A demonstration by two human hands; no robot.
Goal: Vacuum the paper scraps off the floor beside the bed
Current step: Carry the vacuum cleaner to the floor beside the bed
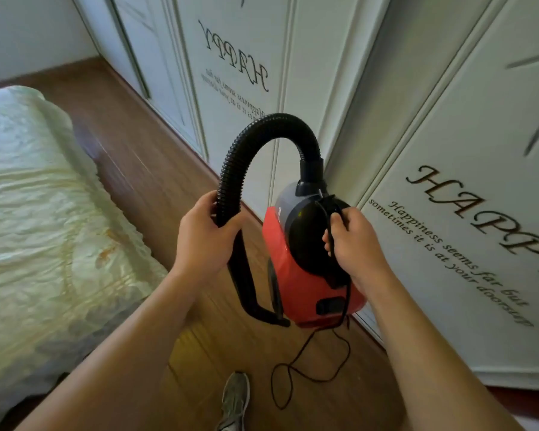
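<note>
Left hand [204,236] grips the hose [246,144]; right hand [355,241] clamps the vacuum [296,275] strap (off the floor [156,181])

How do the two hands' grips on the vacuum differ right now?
The left hand wraps around the ribbed black hose, while the right hand holds the thin black strap and cord at the red vacuum body. The left hand sits slightly higher and nearer the bed; the right is nearer the wardrobe doors. Both are closed and carry the vacuum above the floor.
</note>
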